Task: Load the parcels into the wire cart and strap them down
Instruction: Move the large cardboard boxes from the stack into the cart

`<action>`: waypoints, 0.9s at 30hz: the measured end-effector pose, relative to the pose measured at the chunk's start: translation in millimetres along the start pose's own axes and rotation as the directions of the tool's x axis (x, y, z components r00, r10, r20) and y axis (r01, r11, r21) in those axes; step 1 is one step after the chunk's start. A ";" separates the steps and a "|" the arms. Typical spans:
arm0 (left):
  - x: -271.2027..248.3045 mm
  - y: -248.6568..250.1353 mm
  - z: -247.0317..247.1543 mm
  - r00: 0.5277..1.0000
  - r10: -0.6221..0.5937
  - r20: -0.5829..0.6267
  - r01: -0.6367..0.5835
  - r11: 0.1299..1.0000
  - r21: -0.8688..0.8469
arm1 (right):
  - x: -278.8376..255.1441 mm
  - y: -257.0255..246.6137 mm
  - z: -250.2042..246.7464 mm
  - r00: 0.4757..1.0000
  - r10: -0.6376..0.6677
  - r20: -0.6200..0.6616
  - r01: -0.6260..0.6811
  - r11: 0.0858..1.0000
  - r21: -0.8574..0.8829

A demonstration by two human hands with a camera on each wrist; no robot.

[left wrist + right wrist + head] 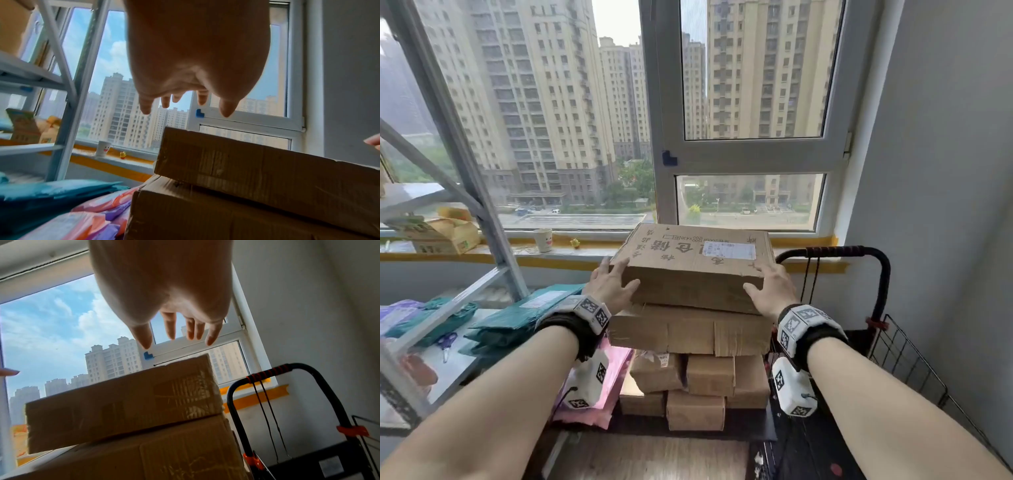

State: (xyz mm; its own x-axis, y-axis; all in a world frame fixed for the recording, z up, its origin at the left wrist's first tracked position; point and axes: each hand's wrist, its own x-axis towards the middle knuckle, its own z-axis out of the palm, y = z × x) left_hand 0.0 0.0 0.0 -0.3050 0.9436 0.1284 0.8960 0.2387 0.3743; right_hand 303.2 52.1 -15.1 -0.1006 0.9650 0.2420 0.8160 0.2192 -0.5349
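at the centre of the scene, below the window (750,85), a stack of cardboard parcels stands on a low dark platform. top parcel (693,265): a flat box with a white shipping label on its upper face, lying askew on a second flat parcel (688,330). under these sit several smaller cartons (710,375) in two layers.

left hand (611,284): at the near left corner of the top parcel, fingers spread and straight. in the head view it appears to touch the box; the left wrist view shows the fingers (146,105) extended above the box edge, so firm contact cannot be confirmed. right hand (770,287): at the near right corner, fingers spread likewise. neither grip is closed round the parcel.

wire cart (887,342): right of the stack, beside the grey wall. its black handle (859,251) carries a wound red-and-black cord, with strands hanging down. no parcel is visible inside the cart.

left of the stack lie teal mailer bags (517,318) and pink mailer bags (613,377), beside a metal shelf frame (465,192). a paper cup (543,240) stands on the windowsill.
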 end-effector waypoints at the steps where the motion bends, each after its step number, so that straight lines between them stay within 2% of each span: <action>1: 4.5 -3.0 3.2 1.000 -0.025 0.004 0.025 0.999 -0.028 | 2.4 2.0 2.0 0.999 0.039 -0.010 -0.038 0.999 0.037; 6: 38.4 -25.2 23.4 0.990 -0.136 0.046 0.143 0.966 -0.215 | 17.4 14.1 19.1 0.969 0.244 -0.036 -0.231 0.950 0.211; 8: 51.6 -31.0 26.8 0.989 -0.146 0.031 0.149 0.950 -0.275 | 23.5 17.5 23.0 0.950 0.309 -0.031 -0.287 0.912 0.294; 13: 74.1 -41.9 33.0 0.976 -0.210 0.049 0.207 0.851 -0.483 | 35.2 22.8 34.6 0.938 0.346 -0.020 -0.294 0.827 0.480; 17: 76.1 -45.0 33.2 0.965 -0.260 0.038 0.243 0.828 -0.506 | 41.1 23.8 37.3 0.924 0.382 -0.019 -0.305 0.764 0.568; 23: 75.2 -48.2 31.0 0.978 -0.208 0.028 0.190 0.824 -0.534 | 43.0 25.2 38.9 0.909 0.415 -0.033 -0.307 0.722 0.619; 27: 73.7 -47.2 32.2 0.977 -0.214 0.016 0.190 0.831 -0.523 | 44.2 25.8 40.2 0.901 0.431 -0.043 -0.311 0.712 0.630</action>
State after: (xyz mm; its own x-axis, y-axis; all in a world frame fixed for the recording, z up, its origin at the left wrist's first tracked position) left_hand -54.4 65.6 -37.8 -0.4846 0.8742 0.0310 0.5175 0.2579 0.8159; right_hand 297.0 106.2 -50.7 0.2857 0.9581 0.0222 0.2533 -0.0532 -0.9659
